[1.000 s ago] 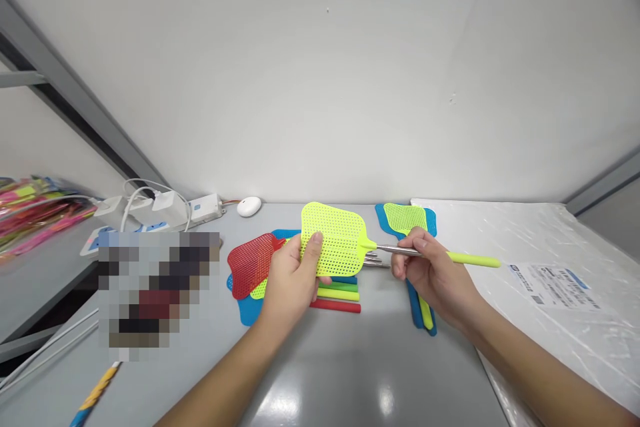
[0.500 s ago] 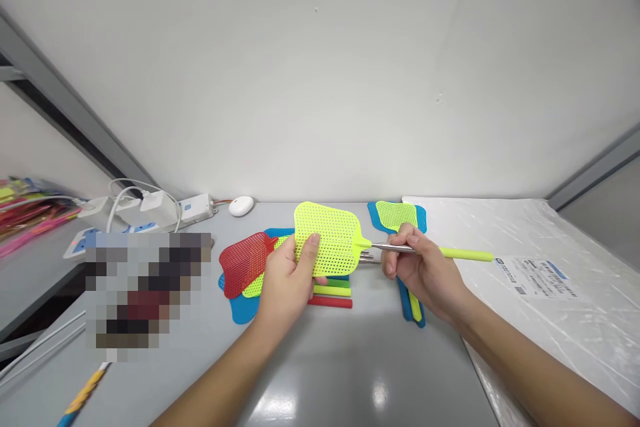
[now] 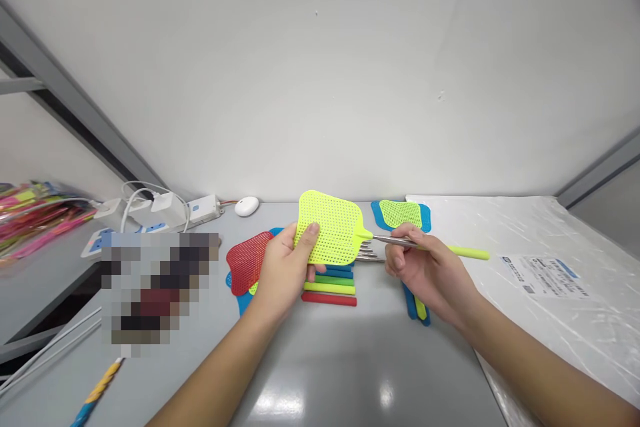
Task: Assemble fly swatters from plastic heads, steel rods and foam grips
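A yellow-green fly swatter (image 3: 336, 230) is held up over the grey table. My left hand (image 3: 287, 267) pinches its perforated head, thumb on top. Closed around its metal shaft is my right hand (image 3: 420, 263), and the yellow-green grip sticks out to the right. Behind my left hand lie a red swatter head (image 3: 247, 263) and blue ones, partly covered. Below the held swatter several handles rest side by side, among them a red handle (image 3: 330, 299). Past my right hand, a small stack of blue and yellow-green swatters (image 3: 400, 215) lies with its middle hidden.
At left are a power strip with white plugs (image 3: 170, 208), a white oval case (image 3: 247, 206) and a pixelated object with a yellow-blue cord (image 3: 103, 380). Colourful packets (image 3: 45, 220) lie far left. White plastic-wrapped material with a label (image 3: 545, 277) covers the right side.
The swatter's head has risen slightly and its shaft now tilts down a little toward the right. Both hands keep their hold. The camera view has shifted slightly.
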Tool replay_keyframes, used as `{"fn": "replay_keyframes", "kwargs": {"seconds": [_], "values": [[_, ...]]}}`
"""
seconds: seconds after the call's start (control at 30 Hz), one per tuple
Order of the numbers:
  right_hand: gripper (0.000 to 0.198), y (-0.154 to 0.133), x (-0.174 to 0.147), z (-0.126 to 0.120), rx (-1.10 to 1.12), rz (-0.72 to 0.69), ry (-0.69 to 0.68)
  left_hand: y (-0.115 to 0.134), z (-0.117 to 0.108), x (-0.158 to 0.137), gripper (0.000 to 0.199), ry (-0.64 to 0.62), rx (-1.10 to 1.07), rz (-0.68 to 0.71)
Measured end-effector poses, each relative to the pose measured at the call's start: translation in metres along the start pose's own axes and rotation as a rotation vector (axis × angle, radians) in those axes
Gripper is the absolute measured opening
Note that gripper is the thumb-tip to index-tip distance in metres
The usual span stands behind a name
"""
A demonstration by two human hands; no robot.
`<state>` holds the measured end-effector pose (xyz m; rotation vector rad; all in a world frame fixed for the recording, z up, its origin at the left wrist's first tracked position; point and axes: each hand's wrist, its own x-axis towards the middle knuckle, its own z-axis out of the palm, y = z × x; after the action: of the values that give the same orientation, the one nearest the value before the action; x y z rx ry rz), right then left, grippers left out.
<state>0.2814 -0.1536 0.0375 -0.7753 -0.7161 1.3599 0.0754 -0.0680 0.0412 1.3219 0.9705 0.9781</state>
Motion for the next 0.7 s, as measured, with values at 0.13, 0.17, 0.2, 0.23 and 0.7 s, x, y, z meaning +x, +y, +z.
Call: {"fn": "replay_keyframes", "kwargs": {"seconds": [0.13,0.17,0.2,0.23,0.7], "values": [[0.032,-0.003,0.006,-0.011,0.022,0.014,0.033,0.001,-0.018,0.016,0.027,0.154,-0.307,-0.01],[0.031,-0.003,0.008,-0.014,-0.023,0.015,0.05,0.001,-0.023,0.019,0.024,0.179,-0.381,0.006],[0.029,-0.003,0.009,-0.016,-0.091,0.021,0.065,0.002,-0.026,0.022,0.022,0.192,-0.445,0.015],[0.025,-0.002,0.009,-0.017,-0.172,0.035,0.071,0.002,-0.028,0.023,0.023,0.195,-0.493,0.007],[0.032,0.008,-0.014,0.005,-0.9,0.27,-0.234,-0.011,0.009,-0.012,0.032,-0.182,-0.165,-0.079]]}}
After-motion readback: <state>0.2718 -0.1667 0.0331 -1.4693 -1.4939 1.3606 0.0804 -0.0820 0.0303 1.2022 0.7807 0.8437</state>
